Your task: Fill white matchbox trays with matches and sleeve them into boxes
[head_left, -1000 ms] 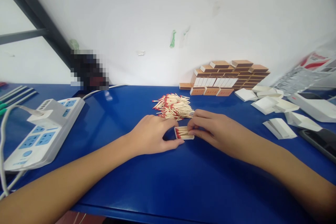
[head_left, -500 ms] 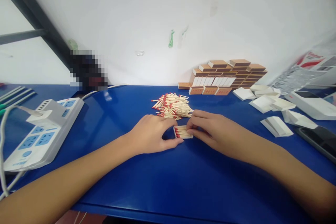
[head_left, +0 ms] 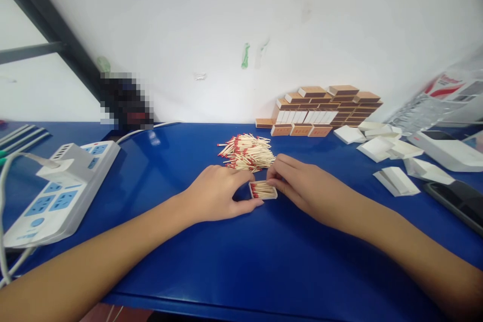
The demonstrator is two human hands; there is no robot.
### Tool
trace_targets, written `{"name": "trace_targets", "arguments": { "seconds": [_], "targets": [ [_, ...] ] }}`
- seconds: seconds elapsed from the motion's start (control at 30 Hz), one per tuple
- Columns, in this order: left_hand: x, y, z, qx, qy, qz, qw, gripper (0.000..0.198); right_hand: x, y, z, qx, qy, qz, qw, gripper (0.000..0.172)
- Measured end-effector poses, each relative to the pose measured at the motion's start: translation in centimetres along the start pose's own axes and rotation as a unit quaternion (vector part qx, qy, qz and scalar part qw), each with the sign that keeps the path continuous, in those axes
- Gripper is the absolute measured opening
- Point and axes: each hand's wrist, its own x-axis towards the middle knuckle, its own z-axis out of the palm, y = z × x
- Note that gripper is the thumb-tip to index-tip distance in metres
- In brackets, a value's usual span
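A small, shallow white tray [head_left: 269,197] lies flat and open-topped, its left end between the spread left fingers [head_left: 249,206] and its right end at the bunched right fingers [head_left: 274,173]. Pale wooden matches [head_left: 264,190] lie lengthwise in it, red heads mostly toward the left fingers. Just beyond both sets of fingers sits a loose heap of similar matches [head_left: 249,152], pointing various ways.

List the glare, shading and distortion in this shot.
In the head view: pale glare on the blue table, back left; soft dark shading below the right forearm; a pixelated patch at left; the bottle stretched near the right edge.
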Motion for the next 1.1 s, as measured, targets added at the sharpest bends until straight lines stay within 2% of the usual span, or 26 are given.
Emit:
{"name": "trace_targets", "arguments": {
  "seconds": [0.37, 0.53, 0.73, 0.83, 0.93, 1.1],
  "targets": [
    [0.2, 0.4, -0.2, 0.0, -0.005, -0.009, 1.0, 0.035, -0.1, -0.3, 0.4, 0.005, 0.009, -0.012, 1.0, 0.017],
    [0.1, -0.1, -0.2, -0.017, -0.014, 0.013, 1.0, 0.033, 0.0, -0.5, 0.3, 0.026, 0.018, -0.008, 0.999, 0.017],
    [0.0, 0.0, -0.8, -0.012, 0.014, 0.026, 0.999, 0.037, 0.0, -0.1, -0.6, 0.002, 0.136, -0.011, 0.991, 0.014],
    [0.0, 0.4, -0.9, -0.021, 0.014, 0.028, 0.999, 0.035, 0.0, 0.6, -1.1, -0.012, 0.169, 0.003, 0.985, 0.014],
    [0.0, 0.4, -0.9, -0.017, 0.037, 0.023, 0.999, 0.035, 0.1, 0.8, -1.3, -0.01, 0.163, 0.01, 0.986, 0.013],
    [-0.1, 0.1, -1.0, -0.021, 0.05, 0.029, 0.998, 0.034, -0.1, 0.4, -1.1, 0.036, 0.099, 0.002, 0.994, 0.015]
  ]
}}
